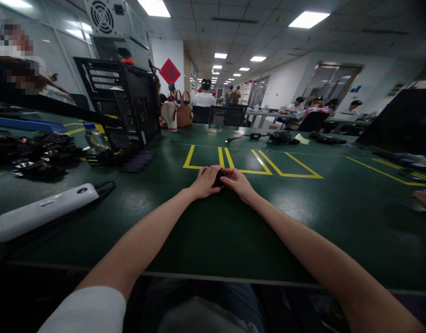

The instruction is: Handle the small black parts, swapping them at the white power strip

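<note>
A small black object [218, 178] is held between my two hands over the green table [213, 231]; its kind cannot be made out. My left hand [208, 181] curls over it from the left and hides most of it. From the other side, the thumb and fingers of my right hand [238, 183] grip its right edge. Yellow tape outlines [247, 172] lie on the tabletop just beyond both hands.
A black computer case [130, 101] stands at the back left, near a pile of black parts [43, 152]. A white device [48, 210] lies front left. Farther back are a cup [172, 116], a brown bag [184, 113] and cables [282, 137]. Another person's hand [424, 199] shows at right.
</note>
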`<control>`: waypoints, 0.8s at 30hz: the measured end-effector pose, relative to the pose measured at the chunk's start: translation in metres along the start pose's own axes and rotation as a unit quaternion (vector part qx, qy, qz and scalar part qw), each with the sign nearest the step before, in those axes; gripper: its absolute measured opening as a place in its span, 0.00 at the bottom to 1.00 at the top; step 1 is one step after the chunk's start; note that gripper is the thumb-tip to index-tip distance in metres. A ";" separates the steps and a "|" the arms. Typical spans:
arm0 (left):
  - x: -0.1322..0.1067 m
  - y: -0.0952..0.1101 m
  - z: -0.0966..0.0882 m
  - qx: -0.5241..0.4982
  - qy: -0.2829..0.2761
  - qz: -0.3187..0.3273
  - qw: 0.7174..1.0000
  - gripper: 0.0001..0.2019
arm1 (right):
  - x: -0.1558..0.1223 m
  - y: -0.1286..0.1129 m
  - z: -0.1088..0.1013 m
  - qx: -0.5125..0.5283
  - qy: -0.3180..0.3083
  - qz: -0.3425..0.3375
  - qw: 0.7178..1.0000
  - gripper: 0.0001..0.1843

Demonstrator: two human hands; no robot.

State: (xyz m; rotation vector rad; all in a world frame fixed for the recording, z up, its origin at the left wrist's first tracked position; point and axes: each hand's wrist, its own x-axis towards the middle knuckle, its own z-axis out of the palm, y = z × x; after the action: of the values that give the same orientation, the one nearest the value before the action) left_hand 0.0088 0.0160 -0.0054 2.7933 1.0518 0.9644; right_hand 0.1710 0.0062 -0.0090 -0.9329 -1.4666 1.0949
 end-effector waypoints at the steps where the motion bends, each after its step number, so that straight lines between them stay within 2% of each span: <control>1: 0.000 0.000 0.000 0.000 -0.001 0.000 1.000 0.29 | 0.000 0.000 0.000 0.000 -0.003 0.004 1.000 0.21; 11: 0.000 0.001 -0.001 -0.003 -0.001 -0.004 1.000 0.28 | -0.004 -0.004 -0.004 0.029 -0.050 0.004 0.998 0.21; 17: 0.000 0.001 -0.002 -0.004 0.000 0.003 1.000 0.29 | -0.003 -0.002 -0.001 0.009 -0.012 0.000 1.000 0.16; 24: 0.000 -0.002 0.002 0.008 0.006 -0.001 1.000 0.30 | 0.000 -0.001 0.000 0.002 0.012 0.015 1.000 0.20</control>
State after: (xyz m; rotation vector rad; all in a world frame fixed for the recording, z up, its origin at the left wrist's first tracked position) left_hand 0.0086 0.0181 -0.0072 2.8018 1.0681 0.9769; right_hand 0.1715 0.0059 -0.0086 -0.9649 -1.4345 1.1036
